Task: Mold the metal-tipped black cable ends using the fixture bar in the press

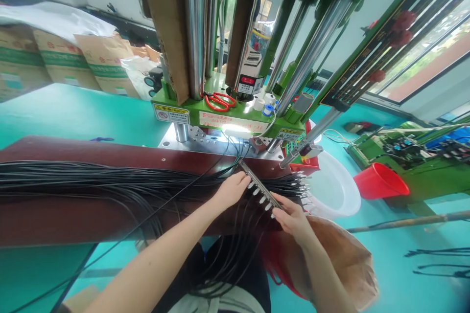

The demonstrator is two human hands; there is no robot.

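Both hands (235,188) (292,215) grip connector strip (259,186) w/ cable bundle (110,181) beside.

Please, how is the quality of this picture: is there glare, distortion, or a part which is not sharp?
Head view: strong wide-angle distortion, the machine columns lean outward; a blown-out glare under the green machine base; windows overexposed; left hand, right hand and the strip of connectors fairly sharp, while the edges, like the cardboard boxes, look soft.
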